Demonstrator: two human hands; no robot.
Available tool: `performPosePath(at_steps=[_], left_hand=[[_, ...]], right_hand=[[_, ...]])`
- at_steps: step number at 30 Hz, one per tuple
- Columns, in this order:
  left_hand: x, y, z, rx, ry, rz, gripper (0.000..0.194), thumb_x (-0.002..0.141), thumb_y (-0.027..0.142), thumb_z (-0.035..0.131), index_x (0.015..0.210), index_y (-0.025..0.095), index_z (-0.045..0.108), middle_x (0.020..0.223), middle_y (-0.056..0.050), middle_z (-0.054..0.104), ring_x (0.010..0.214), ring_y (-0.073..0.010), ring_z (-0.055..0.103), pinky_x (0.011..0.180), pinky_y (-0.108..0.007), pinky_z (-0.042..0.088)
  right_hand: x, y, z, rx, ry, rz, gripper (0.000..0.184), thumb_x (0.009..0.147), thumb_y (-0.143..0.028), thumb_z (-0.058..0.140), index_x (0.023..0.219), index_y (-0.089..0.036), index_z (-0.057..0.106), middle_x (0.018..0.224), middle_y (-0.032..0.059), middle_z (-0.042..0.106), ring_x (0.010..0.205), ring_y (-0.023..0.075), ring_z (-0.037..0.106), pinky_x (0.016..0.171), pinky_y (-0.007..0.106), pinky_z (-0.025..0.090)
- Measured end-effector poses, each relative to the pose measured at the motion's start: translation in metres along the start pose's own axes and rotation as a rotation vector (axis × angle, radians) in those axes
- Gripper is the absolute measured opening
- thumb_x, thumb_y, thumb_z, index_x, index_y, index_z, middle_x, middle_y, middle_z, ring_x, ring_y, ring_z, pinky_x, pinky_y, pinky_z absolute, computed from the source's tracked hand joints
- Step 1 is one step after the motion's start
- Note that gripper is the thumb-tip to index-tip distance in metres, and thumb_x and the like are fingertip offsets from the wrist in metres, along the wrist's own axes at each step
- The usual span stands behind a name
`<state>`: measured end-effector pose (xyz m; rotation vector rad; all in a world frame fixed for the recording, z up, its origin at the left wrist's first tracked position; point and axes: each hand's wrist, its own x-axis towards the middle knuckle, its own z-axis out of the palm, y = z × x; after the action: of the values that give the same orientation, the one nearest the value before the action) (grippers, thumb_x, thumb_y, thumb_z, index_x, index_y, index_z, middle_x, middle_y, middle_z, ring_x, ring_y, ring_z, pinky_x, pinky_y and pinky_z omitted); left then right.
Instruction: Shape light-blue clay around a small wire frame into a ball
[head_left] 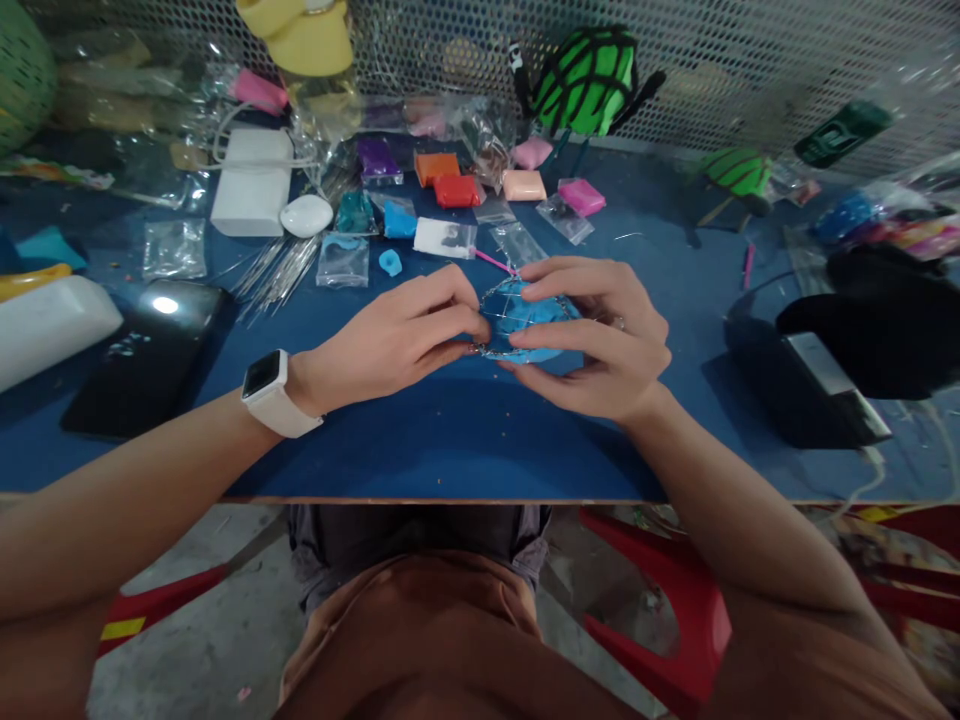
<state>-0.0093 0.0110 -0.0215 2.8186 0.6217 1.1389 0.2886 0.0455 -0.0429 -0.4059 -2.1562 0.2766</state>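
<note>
Between my hands, just above the blue table [420, 440], is a small wire frame partly covered in blue modelling clay [534, 318]. My right hand [600, 335] curls around its right side, with the fingertips and thumb pressed on the clay and wire. From the left, my left hand [409, 330] pinches the frame's near-left edge; its fingertips partly hide what they grip. A thin pink stick [493, 262] shows just behind the frame. Close by lie an open packet of blue clay [399, 221], a white packet [444, 238] and a small loose blue piece [390, 262].
Colored clay packets [457, 190] line the back, before a perforated metal panel [435, 60]. Thin wires [281, 275], a phone [146, 360] and a white power strip [251, 180] lie left. A green-and-black turtle-shell shape [589, 80] stands behind; a black box [810, 390] is right.
</note>
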Motion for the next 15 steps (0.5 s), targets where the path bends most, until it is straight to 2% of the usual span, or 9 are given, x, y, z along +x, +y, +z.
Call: performPosePath(at_steps=[4, 6, 8, 11, 15], left_hand=[[-0.002, -0.003, 0.0, -0.029, 0.002, 0.04, 0.011, 0.124, 0.023, 0.069, 0.131, 0.022, 0.076, 0.12, -0.008, 0.079, 0.105, -0.0207, 0.08, 0.092, -0.035, 0.068], [-0.003, -0.004, 0.0, -0.035, -0.032, 0.001, 0.014, 0.124, 0.023, 0.067, 0.131, 0.023, 0.079, 0.119, -0.008, 0.08, 0.105, -0.0209, 0.081, 0.091, -0.036, 0.068], [-0.003, -0.004, 0.0, -0.044, -0.078, -0.051, 0.018, 0.125, 0.023, 0.064, 0.128, 0.023, 0.081, 0.118, -0.008, 0.079, 0.103, -0.0213, 0.08, 0.09, -0.037, 0.068], [-0.003, -0.003, 0.0, -0.089, -0.13, -0.118, 0.019, 0.125, 0.022, 0.062, 0.126, 0.021, 0.081, 0.12, -0.009, 0.077, 0.102, -0.0216, 0.078, 0.089, -0.038, 0.067], [-0.002, -0.002, 0.0, -0.177, -0.152, -0.192, 0.016, 0.122, 0.018, 0.065, 0.125, 0.021, 0.08, 0.126, -0.01, 0.076, 0.103, -0.0221, 0.076, 0.09, -0.038, 0.066]], right_hand=[[0.008, -0.004, -0.001, -0.056, 0.084, -0.097, 0.018, 0.099, -0.043, 0.098, 0.116, -0.044, 0.09, 0.131, 0.0068, 0.084, 0.127, 0.0419, 0.085, 0.104, 0.071, 0.079], [0.012, -0.006, -0.001, -0.056, 0.107, -0.164, 0.026, 0.097, -0.039, 0.099, 0.121, -0.043, 0.088, 0.131, 0.0053, 0.085, 0.125, 0.0394, 0.087, 0.098, 0.065, 0.082], [0.014, -0.006, -0.001, -0.04, 0.113, -0.197, 0.031, 0.096, -0.034, 0.099, 0.125, -0.042, 0.087, 0.129, 0.0044, 0.086, 0.123, 0.0376, 0.089, 0.098, 0.062, 0.082], [0.012, -0.005, -0.001, -0.029, 0.089, -0.148, 0.034, 0.095, -0.034, 0.102, 0.125, -0.042, 0.088, 0.127, 0.0041, 0.087, 0.122, 0.0371, 0.089, 0.099, 0.061, 0.081], [0.01, -0.004, -0.002, 0.066, 0.047, 0.019, 0.032, 0.091, -0.043, 0.107, 0.119, -0.043, 0.091, 0.128, 0.0031, 0.087, 0.124, 0.037, 0.088, 0.105, 0.063, 0.078]])
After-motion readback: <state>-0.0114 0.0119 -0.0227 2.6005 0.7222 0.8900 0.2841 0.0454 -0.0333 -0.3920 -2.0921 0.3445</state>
